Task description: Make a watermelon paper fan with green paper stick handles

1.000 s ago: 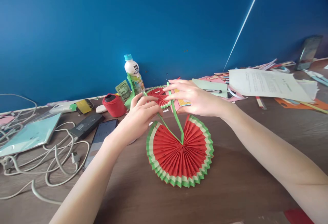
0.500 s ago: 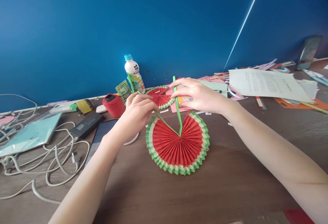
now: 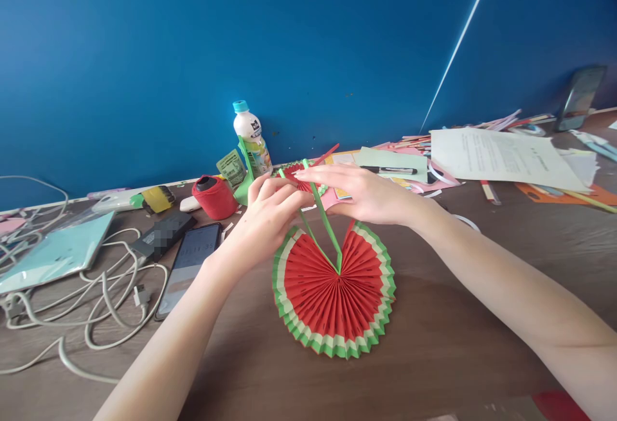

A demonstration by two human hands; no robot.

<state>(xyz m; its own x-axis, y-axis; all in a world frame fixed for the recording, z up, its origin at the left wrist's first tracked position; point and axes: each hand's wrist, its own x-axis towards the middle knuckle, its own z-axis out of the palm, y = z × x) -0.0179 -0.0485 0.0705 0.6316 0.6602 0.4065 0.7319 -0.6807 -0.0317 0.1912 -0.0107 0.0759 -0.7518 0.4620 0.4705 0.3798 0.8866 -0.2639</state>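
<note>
A pleated paper fan (image 3: 337, 305), red with a white and green zigzag rim like a watermelon, is spread out below my hands with a wedge at its top left unfilled. Two green handle strips (image 3: 328, 225) rise from its centre in a narrow V. My left hand (image 3: 272, 212) has its curled fingers closed on the left strip. On the other strip, my right hand (image 3: 361, 191) is closed, its fingers long over the top and its thumb mostly hidden. A second watermelon fan (image 3: 293, 171) lies behind the hands, partly covered by them.
At left are a phone (image 3: 187, 267), a black box (image 3: 164, 234), tangled white cables (image 3: 113, 305) and a red roll (image 3: 216, 199). A bottle (image 3: 250, 128) stands by the blue wall. Papers (image 3: 506, 157) and a pen (image 3: 390, 170) lie at right.
My right hand has moved left, bringing its strip closer to the left one, so the V is narrower. The fan has shifted slightly toward me.
</note>
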